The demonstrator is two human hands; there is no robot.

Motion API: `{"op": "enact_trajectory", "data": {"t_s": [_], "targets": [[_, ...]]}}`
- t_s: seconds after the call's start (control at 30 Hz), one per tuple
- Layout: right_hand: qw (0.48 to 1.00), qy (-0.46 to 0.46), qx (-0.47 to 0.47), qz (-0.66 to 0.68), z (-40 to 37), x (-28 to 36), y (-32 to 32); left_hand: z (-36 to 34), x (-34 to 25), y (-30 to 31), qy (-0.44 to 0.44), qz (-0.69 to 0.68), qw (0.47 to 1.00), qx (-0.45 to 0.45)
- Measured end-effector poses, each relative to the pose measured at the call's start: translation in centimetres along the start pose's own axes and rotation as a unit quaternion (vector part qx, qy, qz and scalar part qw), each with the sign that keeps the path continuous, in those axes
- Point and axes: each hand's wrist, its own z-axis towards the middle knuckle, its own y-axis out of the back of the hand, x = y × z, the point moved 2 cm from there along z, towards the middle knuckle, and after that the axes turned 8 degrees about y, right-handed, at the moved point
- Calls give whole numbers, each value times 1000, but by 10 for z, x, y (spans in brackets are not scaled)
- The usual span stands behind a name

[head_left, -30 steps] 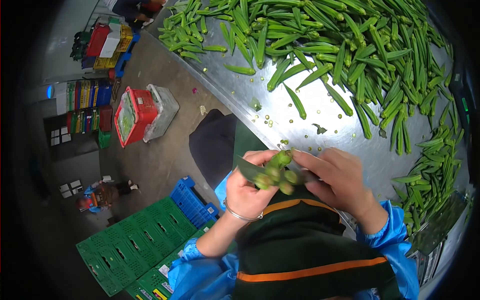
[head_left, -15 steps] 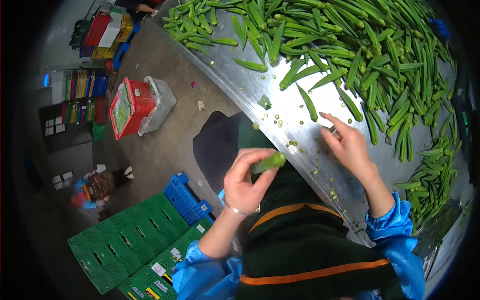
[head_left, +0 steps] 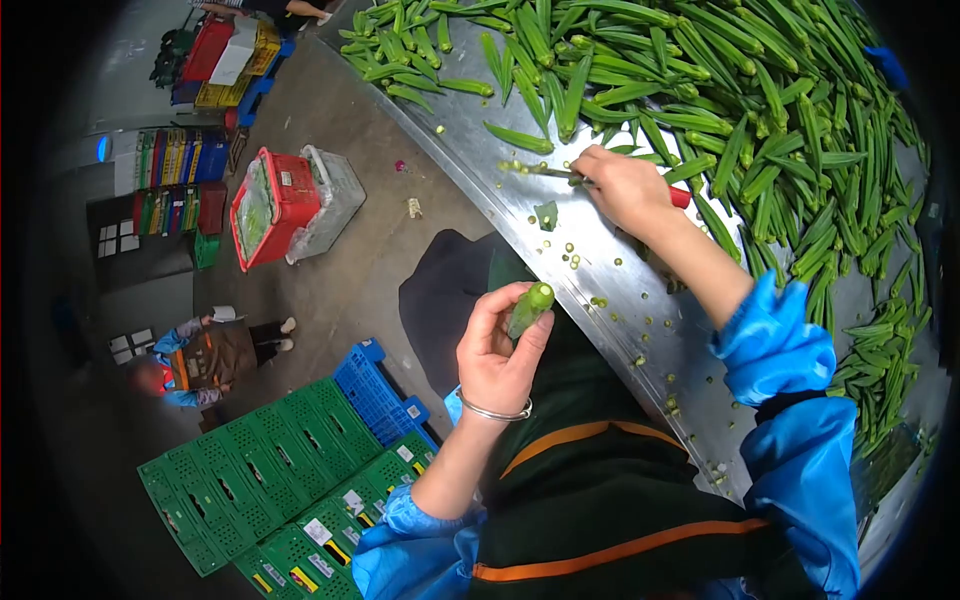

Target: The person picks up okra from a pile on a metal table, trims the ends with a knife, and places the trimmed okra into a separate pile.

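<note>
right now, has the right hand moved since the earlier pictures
Yes. The right hand has gone up and left in the view: it was below and right of the torn leaf; now its fingertips sit above and right of it.

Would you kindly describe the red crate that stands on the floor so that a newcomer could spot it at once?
Start at the metal table and look past its long edge to the floor. There the red crate stands against a grey crate. Unlike that neighbour, it is red, with a pale label on its side and green contents showing.
</note>
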Motion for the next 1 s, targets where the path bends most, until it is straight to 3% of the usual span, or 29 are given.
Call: {"op": "enact_trajectory", "data": {"t_s": [0.1, 0.13, 0.23, 0.37, 0.4, 0.47, 0.5, 0.57, 0.9, 0.97, 1.0], "targets": [[952, 37, -173, 249, -30, 29, 34, 2, -4, 2, 28, 7, 1000, 5], [935, 19, -180, 304, -44, 43, 48, 3, -4, 1, 30, 5, 1000, 6], [874, -65, -128, 464, -79, 74, 68, 10, -12, -9, -140, 210, 968, -11], [838, -107, -105, 525, -100, 93, 80, 7, -15, -18, -101, 133, 983, 73], [838, -104, -108, 525, -101, 94, 79, 2, -17, -16, -106, 135, 982, 73], [875, -7, -250, 414, -105, 97, 82, -5, -15, -11, 40, 30, 997, 52], [874, -7, -251, 415, -105, 96, 84, -8, -18, -12, 23, 14, 998, 49], [949, 97, -241, 179, -104, 98, 93, -14, -20, -10, 34, 20, 998, 41], [966, 105, -196, 133, -101, 101, 95, -19, -21, -2, 83, 17, 996, 36], [986, 44, -90, 131, -104, 85, 81, -18, -20, 3, 94, 6, 994, 48], [986, 45, -90, 129, -110, 70, 65, -17, -25, 3, 66, -39, 994, 78]]}}
